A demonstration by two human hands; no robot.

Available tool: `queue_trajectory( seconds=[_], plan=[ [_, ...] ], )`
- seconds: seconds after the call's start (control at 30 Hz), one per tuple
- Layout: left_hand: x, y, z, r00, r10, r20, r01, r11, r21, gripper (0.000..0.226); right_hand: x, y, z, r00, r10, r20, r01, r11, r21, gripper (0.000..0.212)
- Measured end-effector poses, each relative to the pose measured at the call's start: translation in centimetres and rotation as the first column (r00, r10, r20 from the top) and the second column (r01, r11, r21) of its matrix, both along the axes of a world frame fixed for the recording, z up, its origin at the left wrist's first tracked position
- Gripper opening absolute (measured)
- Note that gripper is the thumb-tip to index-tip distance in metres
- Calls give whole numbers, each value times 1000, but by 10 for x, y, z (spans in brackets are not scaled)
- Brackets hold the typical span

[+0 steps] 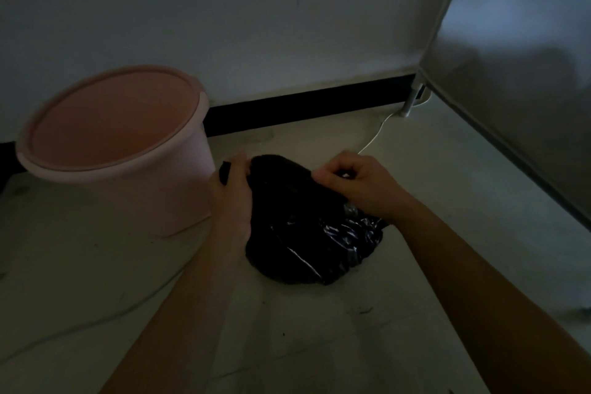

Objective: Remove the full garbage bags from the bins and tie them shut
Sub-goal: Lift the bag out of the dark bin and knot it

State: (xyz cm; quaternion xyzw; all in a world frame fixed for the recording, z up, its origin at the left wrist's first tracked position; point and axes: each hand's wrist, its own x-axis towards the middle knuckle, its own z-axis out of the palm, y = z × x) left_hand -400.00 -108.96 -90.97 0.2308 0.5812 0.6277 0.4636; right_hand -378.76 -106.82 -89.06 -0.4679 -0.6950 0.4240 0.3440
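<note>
A black garbage bag (307,233) lies on the pale floor in the middle of the dim head view, bulging and shiny. My left hand (232,198) grips the bag's left top edge, with a strip of black plastic sticking out above the fingers. My right hand (358,185) pinches the bag's plastic at its right top edge. A pink bin (121,150) stands just left of the bag, with no liner visible inside it.
A white wall with a black skirting board (307,105) runs behind. A grey fabric-sided cabinet (518,80) rises at the right on a thin leg (411,99). A white cable (372,139) trails on the floor behind the bag.
</note>
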Motion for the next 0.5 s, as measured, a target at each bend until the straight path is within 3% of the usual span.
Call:
queue_trajectory(
  seconds=[0.07, 0.13, 0.23, 0.37, 0.5],
  plan=[
    [2, 3, 3, 984, -13, 175, 8, 1000, 28, 52, 1, -6, 8, 981, 188, 48, -177, 968, -176, 11],
    [-2, 6, 11, 893, -26, 449, -7, 997, 71, 49, 1, -14, 5, 906, 394, 156, -314, 871, -379, 15],
    [-4, 7, 18, 770, 28, 638, -119, 988, 101, 43, 0, -23, -11, 846, 502, 180, -330, 758, -563, 33],
    [9, -1, 18, 796, 19, 605, -59, 997, 47, 43, 1, -21, -30, 869, 468, 161, -292, 748, -597, 16],
    [7, -3, 16, 793, -22, 608, -4, 999, 41, 43, 5, -8, -37, 993, 75, -87, -113, 764, -636, 24]
  ],
)
